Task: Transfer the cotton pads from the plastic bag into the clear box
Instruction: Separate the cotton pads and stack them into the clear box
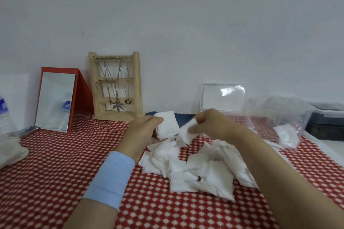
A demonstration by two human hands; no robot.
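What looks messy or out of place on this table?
The cotton pads lie scattered in a loose, overlapping heap on the red patterned cloth, not in the plastic bag or the clear box behind them. The left hand holds a tidy stack; the right hand pinches more.

My left grip (143, 132) is curled round a stack (166, 123) of pads. My right grip (210, 122) pinches one pad (186, 132), just beside the stack. Both my arms reach forward, and the grips are close together. My right arm slants in from the right. A blue band (111, 176) wraps my left wrist.
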